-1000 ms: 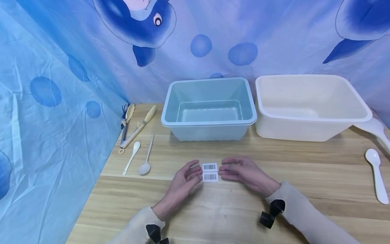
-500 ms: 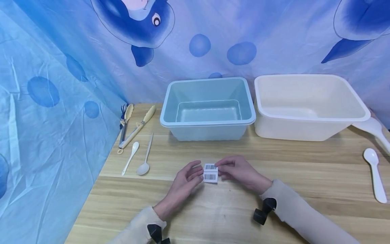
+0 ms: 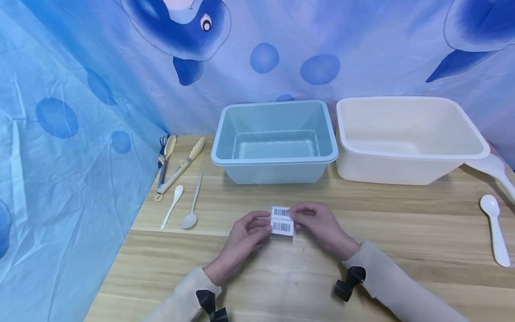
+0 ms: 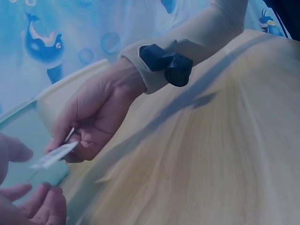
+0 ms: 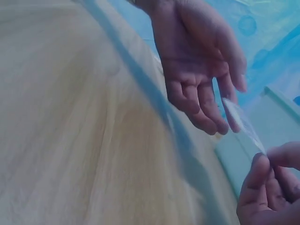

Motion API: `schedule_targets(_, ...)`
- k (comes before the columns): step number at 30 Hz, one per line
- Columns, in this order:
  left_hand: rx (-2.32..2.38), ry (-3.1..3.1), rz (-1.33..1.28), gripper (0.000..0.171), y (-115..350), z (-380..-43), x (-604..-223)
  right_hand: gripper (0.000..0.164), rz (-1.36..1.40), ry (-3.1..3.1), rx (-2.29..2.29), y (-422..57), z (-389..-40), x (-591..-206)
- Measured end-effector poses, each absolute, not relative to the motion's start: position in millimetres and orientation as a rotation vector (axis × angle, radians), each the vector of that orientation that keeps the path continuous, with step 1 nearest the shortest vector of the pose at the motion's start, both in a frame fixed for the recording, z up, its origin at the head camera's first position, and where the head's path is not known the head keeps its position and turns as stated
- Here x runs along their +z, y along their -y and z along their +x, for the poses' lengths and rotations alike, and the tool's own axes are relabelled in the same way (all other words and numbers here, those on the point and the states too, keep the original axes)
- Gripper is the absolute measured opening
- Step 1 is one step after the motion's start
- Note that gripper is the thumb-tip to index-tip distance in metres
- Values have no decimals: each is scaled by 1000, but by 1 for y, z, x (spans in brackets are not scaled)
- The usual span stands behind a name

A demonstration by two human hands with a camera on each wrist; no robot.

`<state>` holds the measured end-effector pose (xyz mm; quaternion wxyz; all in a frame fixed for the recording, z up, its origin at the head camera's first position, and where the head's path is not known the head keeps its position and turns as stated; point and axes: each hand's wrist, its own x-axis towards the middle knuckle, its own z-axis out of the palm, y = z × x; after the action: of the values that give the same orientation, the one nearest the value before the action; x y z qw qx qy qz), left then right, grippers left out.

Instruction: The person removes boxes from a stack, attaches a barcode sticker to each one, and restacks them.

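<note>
Pinching the card [image 3: 282,227] by an edge, in front of the blue bin [image 3: 273,173]: right hand [image 3: 323,225]. Left hand [image 3: 241,238] relaxed, grasping nothing. Judged light, bendable; edges suit.

The right hand [image 3: 322,225] pinches the right side of a white card [image 3: 282,227] with two barcodes, one above the other; the left hand [image 3: 246,236] is at its left side, and it is hard to tell if it touches; past them a blue tub [image 3: 275,173] and a white tub [image 3: 386,171] stand side by side on the wooden surface [image 3: 257,290]; two spoons, one small [image 3: 172,208] and one bigger [image 3: 189,221], lie to the left near some tongs [image 3: 181,173]; a white spoon [image 3: 496,230] lies far right; a blue sheet [image 3: 289,27] with sea animals hangs behind.
</note>
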<state>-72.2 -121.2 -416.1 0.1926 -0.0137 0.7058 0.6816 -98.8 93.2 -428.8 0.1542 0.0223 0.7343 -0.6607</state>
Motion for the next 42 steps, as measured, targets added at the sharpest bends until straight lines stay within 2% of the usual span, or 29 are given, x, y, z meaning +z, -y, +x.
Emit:
schedule_targets(9,1963,-1990,-59,23,112,-74,-414,19,58,-2122,-1935,-90,-87,-415)
schedule_targets(15,1990,-1994,-79,17,109,-74,-414,21,-62,-2243,-1864,-94,-81,-411)
schedule_targets(21,2015,-1989,-67,17,108,-74,-413,20,-592,-2877,-1694,-92,-72,-398)
schedule_targets(24,2023,-1994,-23,17,106,-74,-412,19,-890,-3034,-1645,-86,-71,-394)
schedule_targets(26,2027,-1990,11,17,105,-75,-411,19,-989,-3072,-1612,-83,-71,-393)
schedule_targets(42,1999,-1991,83,19,96,-73,-405,16,-787,-2962,-1533,-87,-69,-399)
